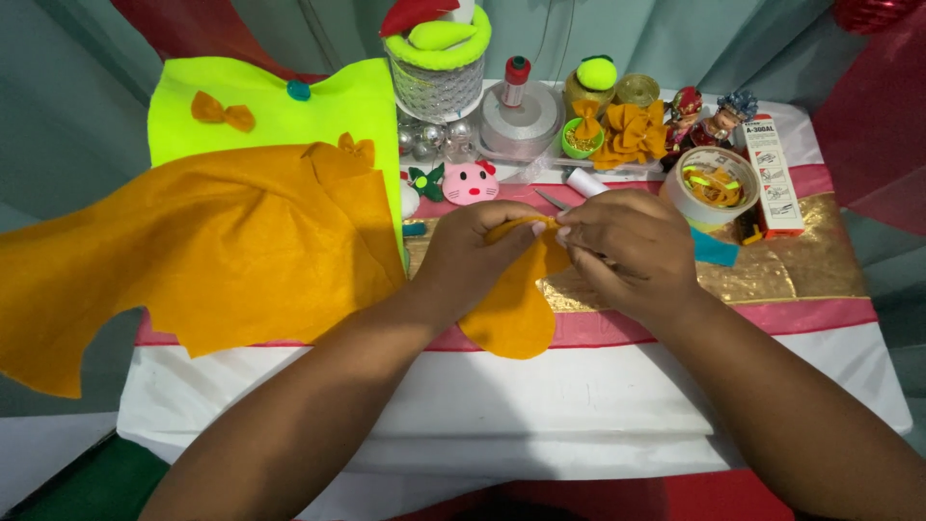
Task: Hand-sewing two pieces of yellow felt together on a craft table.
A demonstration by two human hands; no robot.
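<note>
Left hand (pixel 473 256): fingers closed, pinching top edge of rounded mustard-orange felt piece (pixel 511 314) | right hand (pixel 627 251): closed on same edge, thin tool underneath | felt: mid-table (pixel 598 386), toward front edge

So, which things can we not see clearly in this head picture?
- Upper part of the mustard felt piece: hidden by the left hand and right hand.
- Metal tool: only its tip shows behind the right hand; kind unclear.
- Large mustard felt sheet: cut off by the left edge.
- Contents of the tape roll: too small to identify.
</note>
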